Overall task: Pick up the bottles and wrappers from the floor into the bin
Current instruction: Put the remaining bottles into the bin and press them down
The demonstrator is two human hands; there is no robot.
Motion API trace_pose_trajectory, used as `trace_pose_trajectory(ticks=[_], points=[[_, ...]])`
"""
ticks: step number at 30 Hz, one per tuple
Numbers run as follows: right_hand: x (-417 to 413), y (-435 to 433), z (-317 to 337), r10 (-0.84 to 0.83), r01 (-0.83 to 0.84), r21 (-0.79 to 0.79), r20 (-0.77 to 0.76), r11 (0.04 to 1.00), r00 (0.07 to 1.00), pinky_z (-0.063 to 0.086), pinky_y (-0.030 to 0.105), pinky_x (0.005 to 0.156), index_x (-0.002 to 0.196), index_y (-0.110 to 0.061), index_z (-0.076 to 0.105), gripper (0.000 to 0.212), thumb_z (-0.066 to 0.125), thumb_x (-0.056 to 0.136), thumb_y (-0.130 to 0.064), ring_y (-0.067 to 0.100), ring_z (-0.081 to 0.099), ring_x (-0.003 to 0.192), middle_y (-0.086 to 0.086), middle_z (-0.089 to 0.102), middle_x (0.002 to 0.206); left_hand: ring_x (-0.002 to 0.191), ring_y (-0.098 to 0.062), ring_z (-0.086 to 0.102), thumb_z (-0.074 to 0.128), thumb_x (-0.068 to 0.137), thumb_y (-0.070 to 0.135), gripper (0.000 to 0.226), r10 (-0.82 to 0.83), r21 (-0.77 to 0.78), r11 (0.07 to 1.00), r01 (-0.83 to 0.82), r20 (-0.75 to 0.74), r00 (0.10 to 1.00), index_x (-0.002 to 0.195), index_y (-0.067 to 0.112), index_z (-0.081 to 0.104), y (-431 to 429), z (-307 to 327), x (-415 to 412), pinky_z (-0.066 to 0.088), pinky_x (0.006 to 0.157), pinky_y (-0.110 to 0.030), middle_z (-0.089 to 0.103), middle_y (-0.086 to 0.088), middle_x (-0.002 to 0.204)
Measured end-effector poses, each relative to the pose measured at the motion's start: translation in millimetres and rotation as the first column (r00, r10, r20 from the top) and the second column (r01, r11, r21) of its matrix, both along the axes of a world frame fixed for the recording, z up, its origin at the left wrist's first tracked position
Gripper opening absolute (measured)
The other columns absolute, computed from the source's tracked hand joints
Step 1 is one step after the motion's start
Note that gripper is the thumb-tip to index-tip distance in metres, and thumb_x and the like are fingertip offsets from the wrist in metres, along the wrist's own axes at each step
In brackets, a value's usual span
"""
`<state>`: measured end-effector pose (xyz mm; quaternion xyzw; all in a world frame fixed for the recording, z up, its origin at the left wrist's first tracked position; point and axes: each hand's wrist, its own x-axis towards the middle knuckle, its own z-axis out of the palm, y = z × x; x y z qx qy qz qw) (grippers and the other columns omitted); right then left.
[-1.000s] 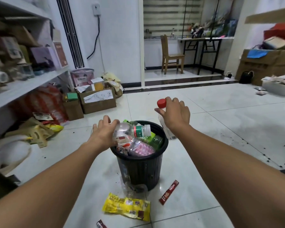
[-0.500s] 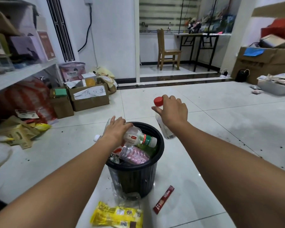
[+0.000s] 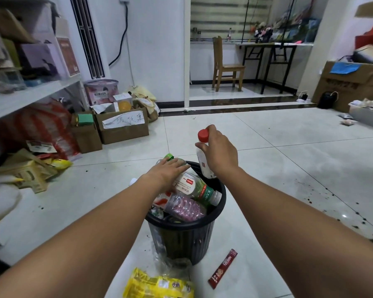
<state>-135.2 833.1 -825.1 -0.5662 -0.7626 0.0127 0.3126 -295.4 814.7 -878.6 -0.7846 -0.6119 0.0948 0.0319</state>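
Note:
A black ribbed bin point(image 3: 186, 241) stands on the tiled floor, heaped with plastic bottles. My left hand point(image 3: 167, 173) lies palm down, fingers flat, on a clear bottle with a green label point(image 3: 194, 188) on top of the heap. A green-capped bottle point(image 3: 169, 157) pokes out behind that hand. My right hand point(image 3: 220, 153) is shut on a white bottle with a red cap point(image 3: 204, 166), upright over the bin's far rim. In front of the bin lie a yellow wrapper point(image 3: 159, 286), a red sachet point(image 3: 223, 267) and crumpled clear plastic point(image 3: 170, 262).
Cardboard boxes point(image 3: 123, 126) and a loaded shelf point(image 3: 30, 97) line the left wall, with yellow bags point(image 3: 30, 173) on the floor below. A step point(image 3: 235, 105) leads to a wooden chair point(image 3: 226, 65) and a table. More boxes point(image 3: 353, 82) stand at the right.
My left hand has set its clear bottle down onto the heap and flattened over it. My right hand has brought the red-capped bottle closer, over the bin's rim.

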Motion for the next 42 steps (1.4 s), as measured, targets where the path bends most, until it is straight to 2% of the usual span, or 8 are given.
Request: trace_pose_trajectory(ticks=[11, 15, 20, 24, 32, 36, 39, 42], points=[[-16, 14, -24, 0.059, -0.06, -0.043, -0.024, 0.997, 0.998, 0.042, 0.034, 0.071, 0.123, -0.008, 0.042, 0.035, 0.055, 0.096, -0.026, 0.031, 0.055, 0.104, 0.013, 0.059, 0.119, 0.14, -0.023, 0.025, 0.035, 0.095, 0.052, 0.056, 0.055, 0.117, 0.991, -0.064, 0.081, 0.995, 0.147, 0.032, 0.025, -3, 10, -27, 0.018, 0.114, -0.044, 0.032, 0.005, 0.153], [-25, 23, -25, 0.054, -0.052, -0.029, 0.056, 0.998, 0.997, 0.04, 0.033, 0.068, 0.126, -0.009, 0.041, 0.038, 0.055, 0.096, -0.029, 0.031, 0.056, 0.105, 0.013, 0.062, 0.118, 0.138, -0.024, 0.028, 0.035, 0.096, 0.05, 0.054, 0.109, 0.102, 0.988, -0.118, 0.09, 0.99, 0.146, 0.032, 0.026, 0, 9, -32, 0.021, 0.113, -0.047, 0.033, 0.004, 0.151], [-34, 31, -24, 0.011, -0.012, -0.04, -0.025, 0.999, 1.0, 0.045, 0.037, 0.067, 0.126, -0.008, 0.036, 0.047, 0.059, 0.093, -0.032, 0.034, 0.055, 0.103, 0.017, 0.065, 0.11, 0.131, -0.023, 0.033, 0.04, 0.095, 0.048, 0.051, 0.128, 0.068, 0.988, -0.136, 0.121, 0.984, 0.143, 0.032, 0.032, 3, 3, -35, 0.028, 0.106, -0.047, 0.039, 0.004, 0.146], [-45, 39, -26, 0.008, -0.007, -0.008, 0.106, 1.0, 0.994, 0.041, 0.034, 0.069, 0.124, -0.011, 0.041, 0.04, 0.055, 0.095, -0.035, 0.031, 0.053, 0.106, 0.014, 0.066, 0.111, 0.124, -0.022, 0.038, 0.041, 0.096, 0.044, 0.045, 0.092, 0.132, 0.985, -0.115, 0.169, 0.981, 0.139, 0.031, 0.038, 6, -4, -39, 0.032, 0.103, -0.045, 0.042, 0.003, 0.139], [-65, 49, -52, -0.031, 0.04, -0.201, 0.048, 0.979, 0.998, 0.043, 0.038, 0.082, 0.12, -0.007, 0.053, 0.033, 0.044, 0.101, -0.032, 0.032, 0.055, 0.109, 0.015, 0.062, 0.117, 0.123, -0.02, 0.04, 0.042, 0.096, 0.042, 0.045, 0.079, 0.132, 0.984, -0.118, 0.266, 0.961, 0.139, 0.032, 0.036, 12, -16, -45, 0.033, 0.101, -0.043, 0.04, 0.005, 0.141], [-68, 50, -63, -0.12, 0.134, -0.176, 0.086, 0.975, 0.989, 0.037, 0.045, 0.096, 0.129, -0.013, 0.045, 0.034, 0.041, 0.101, -0.032, 0.033, 0.051, 0.116, 0.013, 0.057, 0.125, 0.125, -0.02, 0.04, 0.043, 0.095, 0.043, 0.047, 0.079, 0.117, 0.986, -0.116, 0.283, 0.956, 0.14, 0.032, 0.035, 13, -19, -47, 0.034, 0.101, -0.043, 0.039, 0.005, 0.143], [-61, 51, -65, -0.222, 0.233, -0.137, 0.087, 0.963, 0.971, 0.04, 0.043, 0.091, 0.129, -0.017, 0.042, 0.04, 0.055, 0.094, -0.032, 0.033, 0.046, 0.118, 0.013, 0.051, 0.127, 0.127, -0.019, 0.039, 0.043, 0.095, 0.042, 0.048, 0.071, 0.118, 0.987, -0.11, 0.291, 0.954, 0.142, 0.032, 0.034, 12, -20, -47, 0.033, 0.101, -0.042, 0.039, 0.007, 0.144], [-48, 53, -70, -0.261, 0.283, -0.164, 0.143, 0.945, 0.955, 0.037, 0.041, 0.09, 0.125, -0.014, 0.053, 0.033, 0.045, 0.099, -0.033, 0.033, 0.041, 0.121, 0.011, 0.048, 0.129, 0.13, -0.018, 0.037, 0.044, 0.095, 0.041, 0.052, 0.073, 0.121, 0.986, -0.111, 0.283, 0.956, 0.144, 0.031, 0.03, 12, -19, -46, 0.033, 0.103, -0.042, 0.037, 0.006, 0.146]])
